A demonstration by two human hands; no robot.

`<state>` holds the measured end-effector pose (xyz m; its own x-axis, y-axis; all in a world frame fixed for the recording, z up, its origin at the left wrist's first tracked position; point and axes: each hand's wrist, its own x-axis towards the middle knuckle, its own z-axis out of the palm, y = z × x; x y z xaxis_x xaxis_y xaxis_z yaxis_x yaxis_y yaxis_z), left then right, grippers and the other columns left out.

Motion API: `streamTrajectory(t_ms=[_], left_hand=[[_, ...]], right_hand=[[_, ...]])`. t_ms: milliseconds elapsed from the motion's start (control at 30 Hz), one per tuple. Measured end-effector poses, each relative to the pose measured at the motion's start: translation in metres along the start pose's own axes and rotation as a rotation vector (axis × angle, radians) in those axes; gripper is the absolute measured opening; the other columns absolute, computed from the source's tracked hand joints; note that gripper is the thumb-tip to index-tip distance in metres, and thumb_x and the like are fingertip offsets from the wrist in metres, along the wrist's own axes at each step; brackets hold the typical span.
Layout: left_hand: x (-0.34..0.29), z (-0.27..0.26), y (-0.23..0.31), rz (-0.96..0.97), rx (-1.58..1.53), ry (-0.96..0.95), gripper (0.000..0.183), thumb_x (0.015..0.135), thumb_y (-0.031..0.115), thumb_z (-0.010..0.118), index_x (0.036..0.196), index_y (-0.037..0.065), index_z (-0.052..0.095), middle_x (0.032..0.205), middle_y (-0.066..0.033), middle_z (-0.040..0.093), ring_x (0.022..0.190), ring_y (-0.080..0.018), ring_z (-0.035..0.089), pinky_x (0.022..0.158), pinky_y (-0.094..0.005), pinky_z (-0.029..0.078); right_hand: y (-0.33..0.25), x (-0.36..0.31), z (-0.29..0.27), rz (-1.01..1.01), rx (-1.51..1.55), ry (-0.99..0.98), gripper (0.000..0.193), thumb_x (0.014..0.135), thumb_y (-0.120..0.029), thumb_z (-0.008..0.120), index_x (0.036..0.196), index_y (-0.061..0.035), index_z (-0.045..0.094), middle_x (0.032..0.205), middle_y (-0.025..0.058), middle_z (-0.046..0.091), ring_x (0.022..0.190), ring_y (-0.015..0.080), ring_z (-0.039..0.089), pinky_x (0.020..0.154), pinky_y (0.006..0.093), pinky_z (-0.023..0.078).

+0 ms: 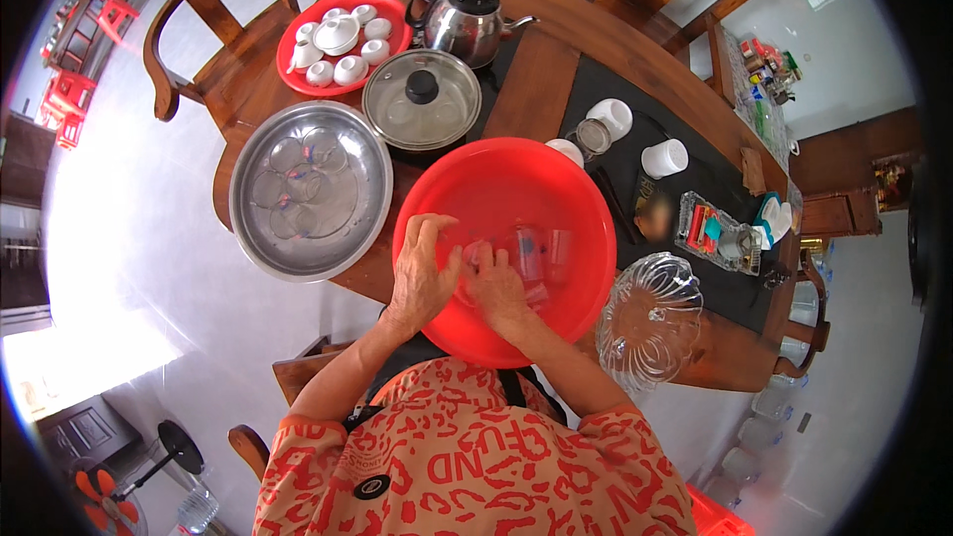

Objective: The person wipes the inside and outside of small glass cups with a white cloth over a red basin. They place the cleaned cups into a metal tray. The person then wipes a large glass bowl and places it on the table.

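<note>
A large red plastic basin point(586, 164) stands in front of me, with several clear drinking glasses point(531, 253) inside it. My right hand point(496, 288) is down in the basin, its fingers closed round a clear glass point(476, 251) that they partly hide. My left hand point(425, 273) hangs over the basin's left side, fingers bent and apart from the thumb. It is close to the glass in my right hand, and I see nothing in its grasp. To the left, a round metal pan point(372, 228) holds several upturned clear glasses point(298, 184).
Behind the basin stand a glass-lidded pot point(397, 104), a steel kettle point(462, 30) and a red tray point(288, 50) of white teaware. A ribbed glass bowl point(650, 323) sits to its right. Farther right are white cups point(665, 158) and a glass ashtray point(705, 248). A wooden chair point(213, 20) is at far left.
</note>
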<state>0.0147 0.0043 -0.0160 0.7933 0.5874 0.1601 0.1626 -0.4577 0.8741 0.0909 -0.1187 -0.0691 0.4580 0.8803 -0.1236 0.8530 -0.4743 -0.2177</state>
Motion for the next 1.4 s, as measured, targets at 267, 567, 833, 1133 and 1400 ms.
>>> streamTrajectory(t_ms=[267,567,833,1133,1400], left_hand=[[0.009,0.043,-0.026,-0.095,0.007,-0.141,0.037,0.075,0.007,0.064,0.11,0.001,0.051,0.101,-0.0209,0.054,0.092,-0.0369,0.056,0.079,-0.043,0.047],[0.01,0.104,-0.017,-0.281,-0.038,-0.27,0.055,0.075,0.026,0.071,0.114,-0.001,0.043,0.102,-0.0257,0.057,0.097,-0.04,0.058,0.083,-0.0462,0.047],[0.016,0.126,-0.026,-0.288,-0.009,-0.218,0.064,0.073,0.026,0.072,0.12,-0.003,0.04,0.104,-0.023,0.059,0.097,-0.0353,0.059,0.08,-0.0444,0.049],[0.004,0.06,-0.039,-0.895,-1.182,-0.162,0.035,0.08,0.026,0.052,0.11,0.01,0.057,0.088,-0.0027,0.06,0.075,-0.0172,0.057,0.063,-0.0325,0.046],[0.004,0.045,-0.037,-1.004,-1.393,-0.141,0.026,0.08,0.033,0.049,0.1,0.019,0.058,0.085,0.0022,0.061,0.073,-0.0175,0.057,0.062,-0.0341,0.043]], right_hand=[[0.037,-0.031,-0.058,0.018,0.767,0.047,0.032,0.075,0.003,0.058,0.106,-0.0029,0.059,0.102,0.016,0.049,0.086,0.0329,0.058,0.072,0.0375,0.052],[0.075,-0.078,-0.094,0.297,0.806,0.332,0.03,0.076,0.004,0.057,0.105,0.0001,0.059,0.102,0.0131,0.052,0.084,0.0228,0.06,0.073,0.0303,0.051],[0.083,-0.074,-0.089,0.378,0.831,0.427,0.03,0.075,0.003,0.058,0.104,-0.0002,0.059,0.101,0.012,0.058,0.091,0.0232,0.06,0.079,0.0299,0.048],[0.08,-0.014,-0.074,0.166,0.692,0.399,0.034,0.077,0.001,0.058,0.11,-0.0033,0.057,0.101,0.0159,0.051,0.089,0.0326,0.058,0.075,0.0387,0.049],[0.045,0.02,-0.009,-0.014,0.015,0.269,0.034,0.077,-0.007,0.06,0.111,-0.0088,0.055,0.1,0.0166,0.051,0.089,0.0384,0.055,0.061,0.0464,0.052]])
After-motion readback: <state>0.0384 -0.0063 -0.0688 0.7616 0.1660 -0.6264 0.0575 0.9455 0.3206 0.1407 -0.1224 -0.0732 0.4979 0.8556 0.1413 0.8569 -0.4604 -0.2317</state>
